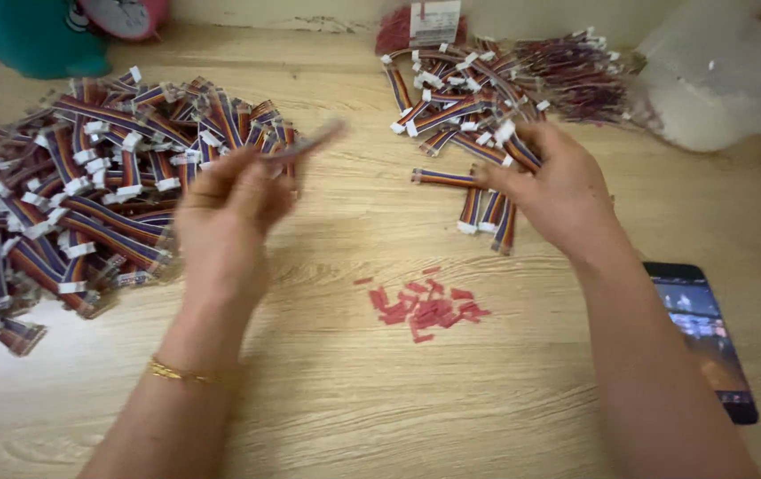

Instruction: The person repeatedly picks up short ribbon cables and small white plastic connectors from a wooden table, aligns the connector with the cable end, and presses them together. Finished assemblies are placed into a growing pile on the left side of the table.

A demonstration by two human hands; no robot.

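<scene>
Nearest you, just beyond both wrists, the small red pieces (425, 306) lie scattered on the wooden table (354, 399). Left of that scatter, your left hand (225, 213) is raised, palm away, fingers pinched on a blurred ribbon cable (309, 142). Right of it, your right hand (558, 191) curls its fingers around a bundle of striped cables (487, 213). Farther left sits the big cable pile (70, 195); farther back, a smaller cable heap (478, 89).

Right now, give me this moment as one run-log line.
left hand: holds blurred cable | right hand: grips several cables | left pile | right pile | red bits | phone
</scene>
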